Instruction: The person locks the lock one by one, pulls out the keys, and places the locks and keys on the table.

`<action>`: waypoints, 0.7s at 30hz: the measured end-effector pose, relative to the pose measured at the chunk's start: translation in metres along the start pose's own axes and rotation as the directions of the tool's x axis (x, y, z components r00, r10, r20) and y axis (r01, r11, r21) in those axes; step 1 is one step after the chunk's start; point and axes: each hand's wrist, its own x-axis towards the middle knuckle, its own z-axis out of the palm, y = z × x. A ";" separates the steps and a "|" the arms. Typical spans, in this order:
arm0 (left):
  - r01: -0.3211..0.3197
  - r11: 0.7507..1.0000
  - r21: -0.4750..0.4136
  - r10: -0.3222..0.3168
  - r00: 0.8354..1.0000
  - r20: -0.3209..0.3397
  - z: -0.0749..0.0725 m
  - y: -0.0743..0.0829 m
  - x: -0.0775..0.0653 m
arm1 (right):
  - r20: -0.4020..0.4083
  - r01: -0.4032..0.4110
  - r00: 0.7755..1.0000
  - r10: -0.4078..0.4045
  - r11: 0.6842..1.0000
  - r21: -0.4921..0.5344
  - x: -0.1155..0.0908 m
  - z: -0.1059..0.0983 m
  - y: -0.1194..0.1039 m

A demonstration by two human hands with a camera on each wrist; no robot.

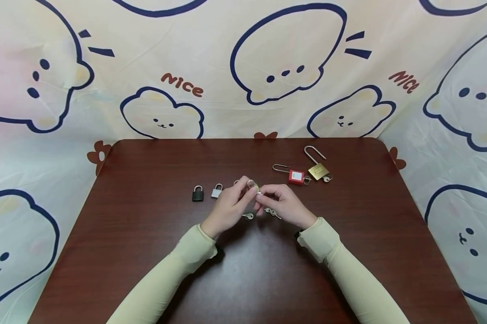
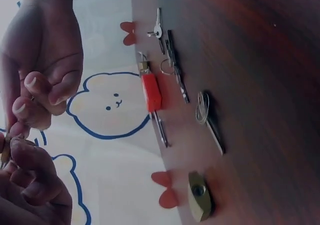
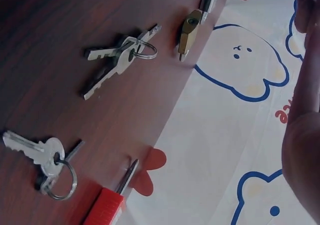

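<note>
Over the middle of the table, my left hand (image 1: 232, 198) holds a small brass-coloured padlock (image 1: 256, 186) with its silvery shackle up; fingers cover much of it. My right hand (image 1: 284, 202) meets it from the right, pinching a small silvery key (image 1: 259, 193) against the padlock's lower end. How far the key sits in the padlock is hidden. In the left wrist view both hands come together at the left edge, a sliver of the brass padlock (image 2: 6, 151) between them. Below the hands lie a key (image 1: 248, 216) and a ringed bunch of keys (image 1: 272, 213).
Left of the hands stand a black padlock (image 1: 197, 194) and a silver padlock (image 1: 216, 192). Farther back on the right lie a red padlock (image 1: 296, 176) and a large brass padlock (image 1: 318, 172), both with raised shackles. A patterned cloth (image 1: 219, 117) hangs behind the brown table (image 1: 138, 216).
</note>
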 end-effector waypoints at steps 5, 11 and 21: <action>-0.012 0.999 -0.033 0.010 0.999 -0.038 0.002 0.001 0.002 | -0.001 0.020 1.000 -0.020 1.000 -0.020 0.001 0.003 0.000; 0.029 0.965 -0.260 -0.050 0.996 -0.077 0.003 0.003 0.002 | -0.057 0.016 0.998 -0.022 0.995 -0.103 0.003 0.007 -0.008; 0.101 0.921 -0.376 -0.185 0.963 -0.195 -0.006 0.010 0.012 | -0.044 -0.048 0.998 0.039 0.967 -0.249 -0.011 0.005 -0.037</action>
